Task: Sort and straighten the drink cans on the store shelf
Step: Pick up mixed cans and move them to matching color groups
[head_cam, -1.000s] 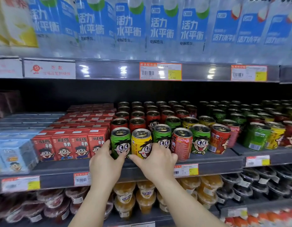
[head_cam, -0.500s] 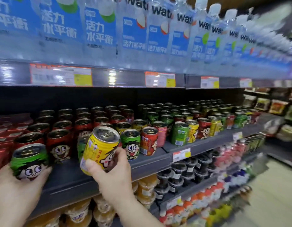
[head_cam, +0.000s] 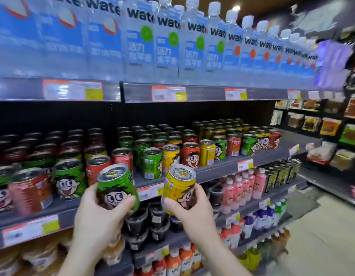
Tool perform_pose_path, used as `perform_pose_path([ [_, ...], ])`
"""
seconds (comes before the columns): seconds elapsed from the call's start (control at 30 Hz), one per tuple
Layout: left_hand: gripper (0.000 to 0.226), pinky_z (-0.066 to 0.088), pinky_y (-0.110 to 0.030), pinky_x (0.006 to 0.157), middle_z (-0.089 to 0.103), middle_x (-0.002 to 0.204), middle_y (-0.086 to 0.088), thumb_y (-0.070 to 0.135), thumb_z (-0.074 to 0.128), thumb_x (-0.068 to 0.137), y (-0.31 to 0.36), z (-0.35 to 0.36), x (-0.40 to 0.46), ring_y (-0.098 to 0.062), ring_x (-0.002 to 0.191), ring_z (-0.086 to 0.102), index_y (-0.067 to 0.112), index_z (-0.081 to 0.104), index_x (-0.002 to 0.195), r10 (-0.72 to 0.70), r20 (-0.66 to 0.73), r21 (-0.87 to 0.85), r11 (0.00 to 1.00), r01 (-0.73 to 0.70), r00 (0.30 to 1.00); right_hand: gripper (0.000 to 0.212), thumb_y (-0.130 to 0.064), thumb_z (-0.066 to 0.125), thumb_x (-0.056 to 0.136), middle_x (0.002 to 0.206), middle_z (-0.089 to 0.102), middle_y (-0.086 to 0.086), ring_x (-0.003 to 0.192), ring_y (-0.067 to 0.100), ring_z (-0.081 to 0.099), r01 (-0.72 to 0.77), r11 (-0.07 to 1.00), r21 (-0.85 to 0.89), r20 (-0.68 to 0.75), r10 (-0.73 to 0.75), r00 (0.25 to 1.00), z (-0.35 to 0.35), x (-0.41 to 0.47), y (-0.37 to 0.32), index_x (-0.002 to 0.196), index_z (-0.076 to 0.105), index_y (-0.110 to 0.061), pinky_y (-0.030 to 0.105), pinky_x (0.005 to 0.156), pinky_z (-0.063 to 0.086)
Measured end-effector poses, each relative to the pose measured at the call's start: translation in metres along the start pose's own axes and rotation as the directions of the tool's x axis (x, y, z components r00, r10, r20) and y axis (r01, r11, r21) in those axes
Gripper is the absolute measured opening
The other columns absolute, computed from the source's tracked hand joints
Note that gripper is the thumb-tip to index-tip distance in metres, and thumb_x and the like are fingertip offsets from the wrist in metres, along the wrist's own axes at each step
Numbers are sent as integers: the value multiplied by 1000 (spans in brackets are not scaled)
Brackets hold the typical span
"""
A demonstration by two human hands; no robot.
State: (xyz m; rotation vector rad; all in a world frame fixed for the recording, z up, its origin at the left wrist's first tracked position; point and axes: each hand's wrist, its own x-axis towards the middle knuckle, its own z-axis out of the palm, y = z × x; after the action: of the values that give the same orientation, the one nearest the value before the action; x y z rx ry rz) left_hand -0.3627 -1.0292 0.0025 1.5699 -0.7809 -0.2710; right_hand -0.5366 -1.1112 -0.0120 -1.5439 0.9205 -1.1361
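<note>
My left hand [head_cam: 97, 220] grips a green can [head_cam: 117, 186] with a cartoon face, held tilted in front of the shelf edge. My right hand [head_cam: 192, 212] grips a yellow can [head_cam: 177, 186] of the same brand, also off the shelf and tilted. Behind them the middle shelf [head_cam: 222, 169] carries rows of mixed green, red and yellow cans [head_cam: 189, 154], several turned different ways. A green can [head_cam: 68, 178] and a red can [head_cam: 28, 188] stand at the front left.
Water bottles [head_cam: 168, 42] with blue labels fill the upper shelf. Dark cups [head_cam: 144, 222], pink bottles [head_cam: 236, 190] and orange bottles [head_cam: 180, 259] sit on lower shelves. Snack packs [head_cam: 329, 126] hang on the right rack. The aisle floor [head_cam: 322, 236] opens to the right.
Both cans came off the shelf front and now hang in front of it. The view has swung right along the aisle, and the green can moved in toward the yellow one.
</note>
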Motion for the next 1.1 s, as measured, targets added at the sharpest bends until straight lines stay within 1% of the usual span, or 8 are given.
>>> perform_pose_path([
  [0.13, 59, 38, -28, 72, 62, 97, 7, 26, 85, 65, 25, 81, -34, -6, 84, 57, 23, 51, 113, -10, 101, -44, 999, 15, 995, 47, -38, 83, 68, 100, 62, -26, 84, -26, 50, -13, 993, -117, -30, 10, 999, -95, 9, 5, 103, 52, -39, 3, 64, 40],
  [0.23, 57, 36, -23, 65, 57, 91, 16, 23, 84, 67, 33, 125, -41, 7, 79, 49, 25, 48, 112, -28, 130, -88, 995, 39, 991, 48, -41, 85, 64, 98, 65, -23, 86, -20, 54, -25, 989, -147, -70, 15, 997, -144, 17, 15, 101, 54, -41, 9, 75, 43],
  [0.43, 65, 44, -25, 72, 66, 97, 11, 31, 89, 58, 30, 199, -38, -2, 87, 60, 29, 51, 112, -15, 195, -78, 996, 31, 981, 61, -44, 88, 52, 95, 72, -18, 87, -4, 65, -88, 990, -113, -144, 72, 987, -196, 50, 54, 106, 60, -34, 26, 85, 50],
  [0.5, 77, 50, -35, 84, 69, 99, 6, 43, 89, 47, 23, 222, -32, -11, 91, 65, 30, 54, 113, -13, 195, -75, 997, 28, 981, 57, -38, 89, 56, 92, 70, -18, 82, -14, 60, -90, 990, -110, -160, 72, 984, -208, 66, 59, 104, 59, -35, 11, 76, 46],
  [0.6, 72, 49, -41, 91, 69, 100, 5, 35, 91, 50, 16, 258, -18, -14, 94, 65, 31, 54, 112, -42, 205, -71, 996, 57, 978, 47, -29, 87, 63, 87, 66, -23, 78, -22, 56, -85, 984, -154, -177, 58, 983, -228, 95, 67, 100, 58, -35, 0, 64, 40],
  [0.87, 76, 45, -34, 87, 66, 107, 7, 26, 90, 56, 32, 358, 20, -12, 98, 63, 28, 51, 122, 6, 333, -155, 987, 48, 943, 47, -45, 83, 62, 103, 67, -17, 98, 3, 60, -108, 955, -276, -299, 21, 954, -300, 186, 77, 102, 60, -36, 25, 81, 44],
  [1.03, 74, 39, -18, 66, 59, 91, 19, 13, 89, 57, 45, 384, 28, 2, 80, 57, 28, 48, 117, 2, 271, -172, 984, 46, 963, 36, -36, 85, 64, 88, 71, -14, 84, 4, 65, -137, 959, -249, -420, 21, 907, -346, 231, 84, 94, 65, -26, 21, 68, 45],
  [1.1, 79, 39, -21, 67, 57, 89, 20, 14, 90, 56, 49, 392, 27, 1, 80, 57, 26, 48, 121, 5, 252, -143, 989, 32, 968, 34, -38, 83, 65, 87, 71, -15, 83, 4, 64, -134, 958, -254, -426, 13, 904, -357, 248, 88, 92, 66, -25, 22, 67, 45],
])
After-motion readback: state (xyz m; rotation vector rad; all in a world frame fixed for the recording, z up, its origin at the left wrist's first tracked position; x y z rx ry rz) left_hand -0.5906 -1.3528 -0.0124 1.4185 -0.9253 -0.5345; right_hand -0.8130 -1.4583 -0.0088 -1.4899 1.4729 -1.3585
